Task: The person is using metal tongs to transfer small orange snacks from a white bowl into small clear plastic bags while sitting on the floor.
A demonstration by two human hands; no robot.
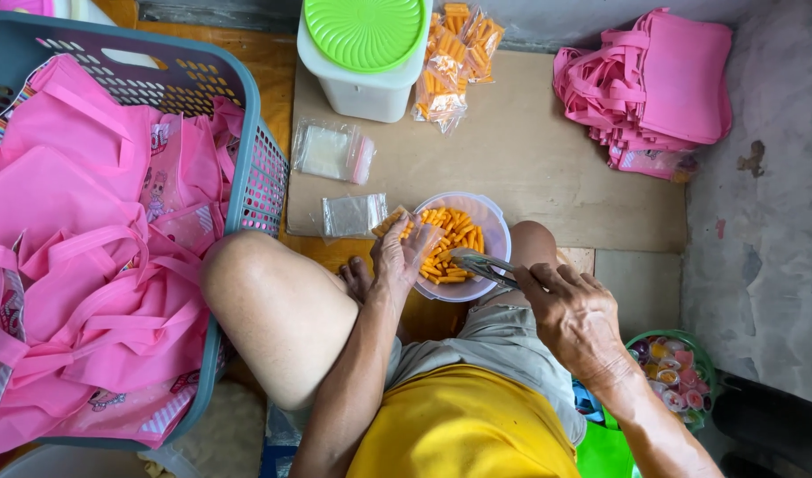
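Observation:
A clear plastic bowl [494, 221] full of orange stick snacks [459, 232] sits on the floor between my knees. My left hand [402, 252] rests at the bowl's left rim and holds a small clear bag with a few orange sticks in it. My right hand [574, 310] grips metal tongs [486, 264] whose tips reach into the bowl from the right.
A grey basket [255, 177] of pink cloth bags stands at left. On the cardboard sheet [530, 159] lie empty clear bags [353, 215], filled snack packets [450, 62], a green-lidded white tub [363, 53] and stacked pink bags [654, 88]. A green basket of jelly cups [676, 363] sits at lower right.

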